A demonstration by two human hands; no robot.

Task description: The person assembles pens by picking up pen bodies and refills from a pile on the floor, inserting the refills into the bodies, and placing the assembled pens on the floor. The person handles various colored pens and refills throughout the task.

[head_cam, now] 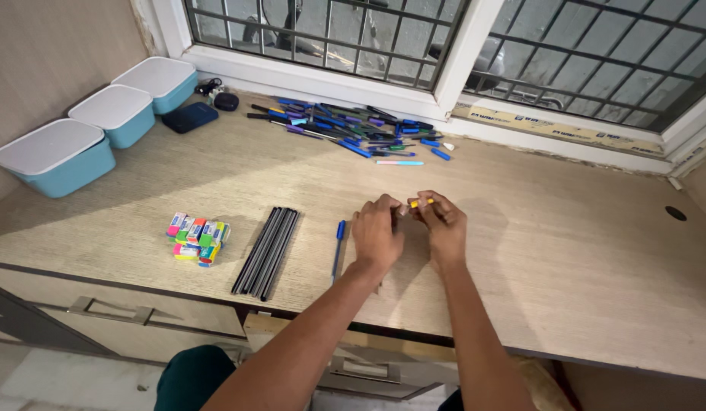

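My left hand point(377, 234) and my right hand point(443, 225) meet over the middle of the wooden desk point(566, 243). Together they pinch a small yellow-and-white object point(420, 203) between the fingertips; what it is cannot be told. A blue pen point(338, 245) lies on the desk just left of my left hand. Further left sits a neat row of dark pencils point(267, 251), and beyond it a pile of colourful erasers point(198, 238).
A heap of blue, purple and black pens point(353, 129) lies by the barred window. Three teal boxes with white lids point(113, 114) line the left wall, beside a dark blue case point(189, 117). A drawer point(353, 358) stands partly open below the desk edge.
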